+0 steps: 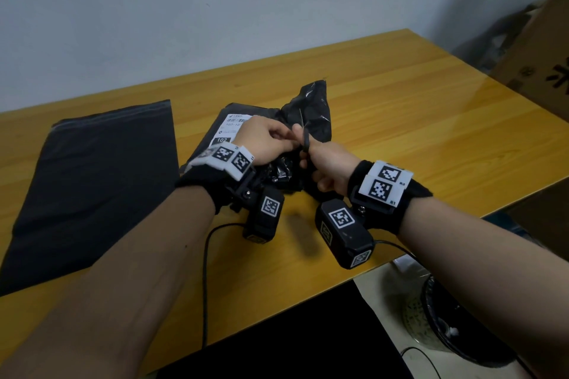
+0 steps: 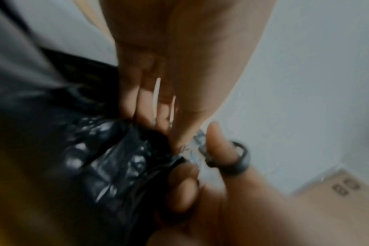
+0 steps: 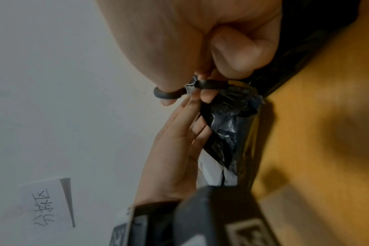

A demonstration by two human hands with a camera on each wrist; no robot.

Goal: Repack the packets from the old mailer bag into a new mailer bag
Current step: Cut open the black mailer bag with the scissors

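The old mailer bag point(image 1: 311, 108), crumpled black plastic with a white shipping label point(image 1: 229, 128), lies at the table's middle. My left hand point(image 1: 277, 138) pinches its bunched edge point(image 2: 107, 158) between thumb and fingers. My right hand point(image 1: 321, 161) holds small black-handled scissors point(image 1: 305, 141), thumb through one loop point(image 2: 240, 159) and a finger through the other point(image 3: 211, 83), right at the pinched plastic point(image 3: 228, 123). A thin blade points up over the bag. The new mailer bag point(image 1: 101, 175), flat and dark grey, lies to the left. No packets show.
The yellow wooden table point(image 1: 400, 95) stands against a pale wall. A cardboard box point(image 1: 538, 55) rises at the right. A black cable point(image 1: 205, 271) runs off the front edge. A bin point(image 1: 437, 317) stands on the floor below right. A handwritten note point(image 3: 46, 204) hangs on the wall.
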